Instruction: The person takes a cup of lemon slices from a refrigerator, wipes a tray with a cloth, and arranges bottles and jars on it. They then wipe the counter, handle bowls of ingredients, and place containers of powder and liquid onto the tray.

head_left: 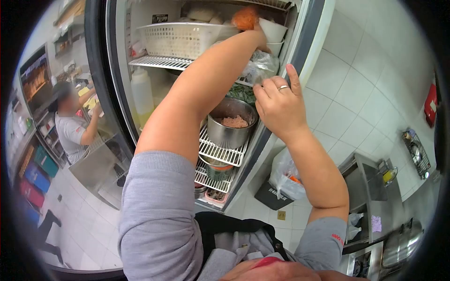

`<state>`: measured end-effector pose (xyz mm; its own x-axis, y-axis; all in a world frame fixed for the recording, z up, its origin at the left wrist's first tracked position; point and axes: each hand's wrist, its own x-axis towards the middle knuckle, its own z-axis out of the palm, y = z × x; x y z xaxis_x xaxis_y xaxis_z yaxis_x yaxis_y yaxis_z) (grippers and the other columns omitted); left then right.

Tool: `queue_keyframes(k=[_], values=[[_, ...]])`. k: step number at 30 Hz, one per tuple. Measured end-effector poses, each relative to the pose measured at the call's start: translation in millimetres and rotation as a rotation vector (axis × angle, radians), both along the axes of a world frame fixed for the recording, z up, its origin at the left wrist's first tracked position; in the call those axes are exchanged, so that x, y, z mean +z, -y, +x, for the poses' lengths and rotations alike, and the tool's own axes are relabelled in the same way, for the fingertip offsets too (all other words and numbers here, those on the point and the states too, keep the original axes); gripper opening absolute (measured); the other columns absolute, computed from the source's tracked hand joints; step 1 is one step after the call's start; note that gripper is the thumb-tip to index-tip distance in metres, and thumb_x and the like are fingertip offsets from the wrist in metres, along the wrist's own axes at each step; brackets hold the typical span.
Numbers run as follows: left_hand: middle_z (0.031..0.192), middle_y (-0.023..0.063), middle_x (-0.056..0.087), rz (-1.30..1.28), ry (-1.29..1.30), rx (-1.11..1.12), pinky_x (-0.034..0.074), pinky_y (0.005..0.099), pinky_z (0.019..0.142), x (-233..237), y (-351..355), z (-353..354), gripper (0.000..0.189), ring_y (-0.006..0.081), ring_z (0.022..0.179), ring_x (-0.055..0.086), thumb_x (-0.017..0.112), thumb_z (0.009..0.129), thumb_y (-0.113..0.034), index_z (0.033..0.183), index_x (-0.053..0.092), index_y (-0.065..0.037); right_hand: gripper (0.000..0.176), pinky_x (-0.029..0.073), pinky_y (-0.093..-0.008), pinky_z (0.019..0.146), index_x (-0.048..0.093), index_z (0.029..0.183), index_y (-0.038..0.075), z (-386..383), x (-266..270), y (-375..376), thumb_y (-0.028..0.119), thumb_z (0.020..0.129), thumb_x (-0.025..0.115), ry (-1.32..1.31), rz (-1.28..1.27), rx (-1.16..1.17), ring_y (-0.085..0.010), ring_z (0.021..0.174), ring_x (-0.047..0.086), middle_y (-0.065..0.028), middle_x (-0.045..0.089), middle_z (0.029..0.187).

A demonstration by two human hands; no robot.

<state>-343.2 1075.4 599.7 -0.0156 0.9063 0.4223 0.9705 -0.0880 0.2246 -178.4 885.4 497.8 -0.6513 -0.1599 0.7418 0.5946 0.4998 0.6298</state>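
Note:
My left hand [260,39] reaches into the upper part of an upright refrigerator, beside an orange-filled plastic bag [245,18] and stacked white tubs [272,32]. Its fingers are mostly hidden, so I cannot tell what they hold. A clear plastic bag [262,64] lies just below that hand. Lower down, my right hand [280,105], a ring on one finger, has its fingers curled over the refrigerator's side frame [296,61], thumb pointing up. Beneath it a steel pot [229,131] of minced meat stands on a wire shelf, with leafy greens [241,93] behind.
A white perforated basket [176,41] fills the upper shelf's left, above a squeeze bottle [140,91]. More containers sit on lower shelves. A lined trash bin [273,194] stands right of the refrigerator. A co-worker [72,122] works at the left; a steel sink counter [375,201] is at right.

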Motion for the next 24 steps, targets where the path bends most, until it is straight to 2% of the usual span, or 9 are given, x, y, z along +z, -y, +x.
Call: queue_keyframes(k=[5,7,10,13,14,15,21,23,24], values=[[0.126,0.0253,0.05,0.125,0.081,0.09,0.038,0.035,0.102,4.1,30.5,2.9,0.129,0.0319,0.119,0.05,0.078,0.055,-0.063,0.139,0.009,0.006,0.015,0.017,-0.0449,0.114,0.064,0.083,0.012,2.4,1.1,5.4,0.012,0.068,0.065,0.023,-0.056,-0.062,-0.0143,0.084,0.057,0.002,0.055,0.077],[0.119,0.0229,0.057,0.268,0.227,0.068,0.041,0.0352,0.099,4.8,50.9,0.9,0.119,0.0285,0.113,0.056,0.078,0.054,-0.064,0.135,0.023,0.005,0.002,0.019,-0.0433,0.113,0.059,0.073,0.013,1.2,1.1,2.9,0.012,0.072,0.059,-0.005,-0.011,-0.01,-0.0148,0.079,0.056,0.0008,0.051,0.07],[0.125,0.0243,0.052,0.53,0.393,0.179,0.041,0.0385,0.099,10.2,78.7,7.4,0.105,0.0343,0.118,0.051,0.077,0.059,-0.061,0.128,0.034,0.005,0.006,0.021,-0.0418,0.112,0.057,0.068,0.013,-0.8,1.7,0.6,0.012,0.073,0.056,-0.03,0.015,0.029,-0.0151,0.076,0.055,0.0002,0.049,0.066],[0.106,0.0174,0.063,0.661,0.401,0.121,0.048,0.0349,0.086,15.4,100.2,-4.6,0.065,0.0275,0.103,0.061,0.073,0.073,-0.045,0.113,0.051,0.002,0.008,0.022,-0.0407,0.111,0.057,0.067,0.013,0.9,2.0,-0.7,0.013,0.074,0.055,-0.036,0.019,0.046,-0.0153,0.076,0.055,0.0003,0.05,0.066],[0.112,0.024,0.059,0.515,0.483,0.077,0.046,0.038,0.09,24.7,130.9,0.2,0.058,0.0342,0.104,0.059,0.069,0.079,-0.027,0.122,0.044,0.002,0.008,0.023,-0.0404,0.111,0.057,0.066,0.013,0.5,1.5,-0.8,0.013,0.074,0.054,-0.034,0.017,0.059,-0.0154,0.076,0.055,0.0003,0.051,0.066],[0.108,0.0235,0.061,0.58,0.48,0.001,0.046,0.0385,0.087,21.4,146.6,-0.3,0.051,0.0348,0.101,0.06,0.066,0.081,-0.027,0.118,0.048,0.002,0.009,0.023,-0.0402,0.111,0.058,0.066,0.014,0.2,1.3,-0.6,0.013,0.074,0.054,-0.037,0.018,0.064,-0.0155,0.075,0.055,0.0002,0.051,0.066],[0.098,0.0136,0.067,0.971,0.714,-0.446,0.049,0.0425,0.079,-42.4,232.9,-3.3,0.033,0.0302,0.089,0.065,0.064,0.084,-0.026,0.108,0.058,-0.004,0.011,0.025,-0.0397,0.11,0.062,0.073,0.014,3.6,1.2,3.2,0.013,0.075,0.052,-0.001,-0.014,0.093,-0.0185,0.082,0.059,-0.0012,0.058,0.072],[0.089,0.0102,0.064,0.935,0.65,-0.373,0.05,0.028,0.072,-80.1,281.1,4.6,0.028,0.0171,0.085,0.063,0.065,0.083,-0.02,0.101,0.058,0.0,0.018,0.025,-0.0394,0.11,0.066,0.089,0.014,0.3,-3.4,0.6,0.013,0.079,0.051,-0.054,-0.025,0.083,-0.018,0.088,0.06,-0.0009,0.06,0.078],[0.085,0.0087,0.063,1.001,0.685,-0.37,0.048,0.0257,0.069,-103.8,292.3,10.0,0.016,0.014,0.08,0.061,0.061,0.083,-0.011,0.095,0.06,0.0,0.023,0.025,-0.0415,0.11,0.064,0.1,0.017,-3.9,-4.4,9.5,0.015,0.081,0.051,-0.044,-0.018,-0.083,-0.0181,0.096,0.058,-0.0015,0.061,0.088]])
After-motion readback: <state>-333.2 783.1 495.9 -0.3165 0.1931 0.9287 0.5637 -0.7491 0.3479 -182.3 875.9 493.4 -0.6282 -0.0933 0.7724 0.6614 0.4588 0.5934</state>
